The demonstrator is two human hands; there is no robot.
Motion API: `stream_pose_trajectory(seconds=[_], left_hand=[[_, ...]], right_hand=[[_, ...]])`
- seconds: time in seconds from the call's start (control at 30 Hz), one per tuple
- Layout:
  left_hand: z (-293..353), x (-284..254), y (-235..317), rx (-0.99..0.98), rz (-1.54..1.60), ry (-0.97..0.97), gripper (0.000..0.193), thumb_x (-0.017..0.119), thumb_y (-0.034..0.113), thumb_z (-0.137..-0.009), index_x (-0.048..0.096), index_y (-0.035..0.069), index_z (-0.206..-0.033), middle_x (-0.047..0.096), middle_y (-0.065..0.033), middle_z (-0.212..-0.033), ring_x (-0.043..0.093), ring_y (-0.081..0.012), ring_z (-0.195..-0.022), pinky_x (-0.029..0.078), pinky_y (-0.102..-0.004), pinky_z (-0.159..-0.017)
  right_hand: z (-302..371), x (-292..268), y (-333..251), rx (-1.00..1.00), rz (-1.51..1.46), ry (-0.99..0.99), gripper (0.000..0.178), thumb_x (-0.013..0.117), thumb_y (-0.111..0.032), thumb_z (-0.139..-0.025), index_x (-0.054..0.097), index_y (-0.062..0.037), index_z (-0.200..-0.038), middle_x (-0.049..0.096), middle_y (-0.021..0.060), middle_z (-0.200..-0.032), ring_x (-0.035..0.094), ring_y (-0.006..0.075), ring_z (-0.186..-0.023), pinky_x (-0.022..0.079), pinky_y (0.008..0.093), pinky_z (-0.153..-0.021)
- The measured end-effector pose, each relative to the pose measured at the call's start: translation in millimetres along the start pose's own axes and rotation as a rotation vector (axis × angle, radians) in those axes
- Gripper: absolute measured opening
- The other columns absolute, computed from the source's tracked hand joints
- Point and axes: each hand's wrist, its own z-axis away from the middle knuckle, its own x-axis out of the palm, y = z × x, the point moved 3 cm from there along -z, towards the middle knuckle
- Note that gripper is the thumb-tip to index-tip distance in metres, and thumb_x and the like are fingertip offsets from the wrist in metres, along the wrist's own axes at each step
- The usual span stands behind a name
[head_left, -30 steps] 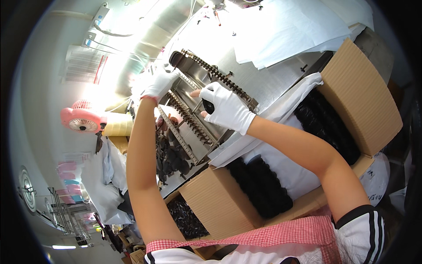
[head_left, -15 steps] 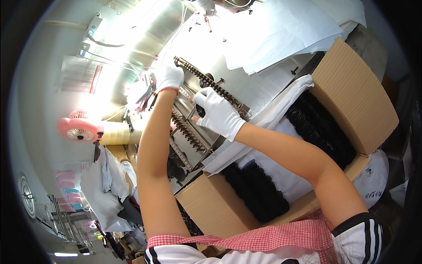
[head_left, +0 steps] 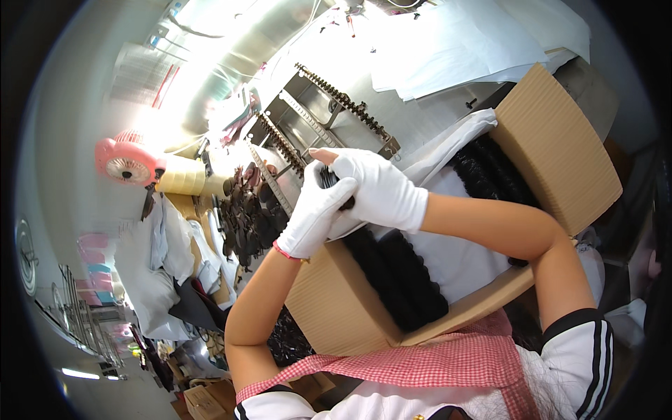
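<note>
Black stacked pieces (head_left: 327,176) sit clasped between the left hand (head_left: 315,213) and the right hand (head_left: 381,185), both in white gloves. A big cardboard box (head_left: 343,301), lined with white sheeting (head_left: 462,262), stands below and to the right of the hands, rows of black bundles (head_left: 402,280) at both ends. Broad white sheets (head_left: 462,52) spread beyond the right hand. Just beyond both hands lies a metal rack (head_left: 309,120); left of the left hand, a heap of dark pieces (head_left: 253,222). Farther left is a pink fan (head_left: 129,157). The right hand curls around the stacked pieces, a bare fingertip (head_left: 323,156) showing; the left hand pinches them from the near side, thumb pressed across. How its hidden fingers sit cannot be told.
</note>
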Motion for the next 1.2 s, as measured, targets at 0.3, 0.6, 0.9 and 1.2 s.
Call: stream_pose_trajectory(seconds=[0.3,0.6,0.9,1.2], left_hand=[[37.1,18.2,-57.9,-0.051,-0.246,-0.333,0.019,0.069,0.009,-0.087,0.062,0.005,-0.104,0.065,-0.0060,-0.100,0.064,-0.0140,-0.088,0.055,-0.0304,-0.076],[-13.8,27.6,-118.4,0.187,-1.064,-0.390,0.033,0.066,0.029,-0.086,0.066,0.007,-0.110,0.068,-0.0199,-0.102,0.064,-0.0381,-0.098,0.049,-0.0432,-0.091],[-17.7,44.9,-153.9,0.082,-1.056,-0.232,0.042,0.067,0.038,-0.088,0.066,0.001,-0.109,0.069,-0.0225,-0.101,0.064,-0.0417,-0.097,0.050,-0.0461,-0.088],[0.1,45.6,-146.8,0.312,-0.842,0.024,0.036,0.055,0.027,-0.096,0.066,-0.005,-0.109,0.065,-0.0276,-0.110,0.060,-0.0459,-0.105,0.046,-0.0473,-0.095]], right_hand=[[-30.3,-71.2,112.0,0.353,0.145,-0.182,0.037,0.062,-0.022,-0.095,0.061,-0.0071,-0.129,0.073,0.0122,-0.108,0.071,0.0198,-0.099,0.053,0.0313,-0.092],[-105.2,41.1,253.6,0.038,0.453,-0.625,0.046,0.058,-0.015,-0.094,0.052,-0.0150,-0.139,0.070,0.0181,-0.104,0.067,0.0353,-0.097,0.052,0.0418,-0.087],[-131.1,65.0,323.3,0.130,0.654,-0.776,0.032,0.055,-0.025,-0.095,0.062,-0.0104,-0.122,0.071,0.0191,-0.099,0.069,0.0358,-0.091,0.053,0.0438,-0.083],[-117.9,-32.5,235.1,0.014,0.665,0.007,0.029,0.053,-0.028,-0.097,0.068,-0.0096,-0.113,0.072,0.0191,-0.093,0.070,0.0359,-0.083,0.054,0.0445,-0.075]])
